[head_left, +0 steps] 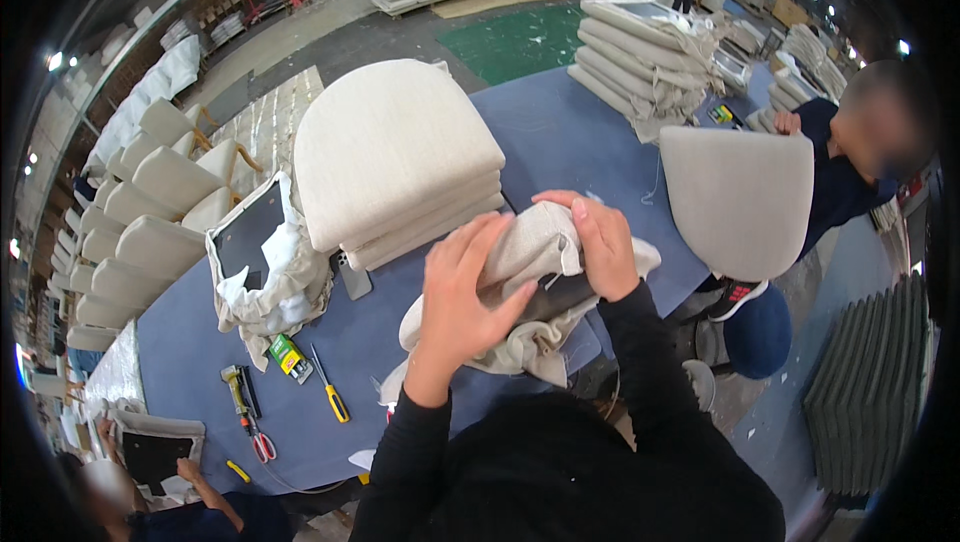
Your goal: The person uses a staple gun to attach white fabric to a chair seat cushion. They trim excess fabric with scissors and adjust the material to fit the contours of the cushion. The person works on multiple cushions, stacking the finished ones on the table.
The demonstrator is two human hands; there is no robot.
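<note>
Together, two hands, left hand (462,287) and right hand (603,245), clutch one beige fabric cover (528,292) over the blue worktop (560,132); three stacked cushions (395,157) sit far left.

Beige fabric cover (540,252), blue table (560,132), yellow-handled screwdriver (330,387).

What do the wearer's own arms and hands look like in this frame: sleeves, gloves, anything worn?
Both arms wear long black sleeves reaching the wrists. The left hand and right hand are bare: no gloves, and no rings, watch or markings visible. The sleeves are plain, without logos or stripes.
</note>
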